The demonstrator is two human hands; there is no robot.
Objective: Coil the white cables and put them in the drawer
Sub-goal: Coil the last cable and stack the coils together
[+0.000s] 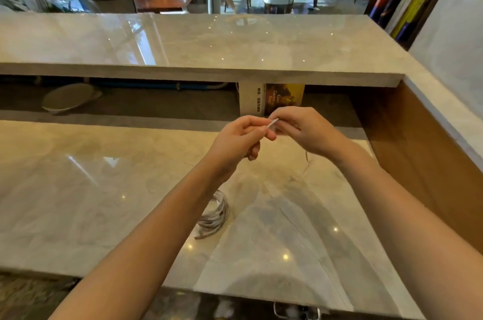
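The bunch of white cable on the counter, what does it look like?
The bunch of cable is thin, whitish cord wound in several loose loops, with ends poking out toward the near side. It lies flat on the shiny marble counter, partly hidden behind the left forearm. Neither hand touches it.

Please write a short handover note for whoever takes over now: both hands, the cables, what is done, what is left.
Left hand pinches the end of a white cable; right hand holds the same cable.
A coiled bundle of white cable lies on the marble desk, under the left forearm.
Done: that bundle looks coiled.
Left: coil the held cable, put both in the drawer; no open drawer shows.
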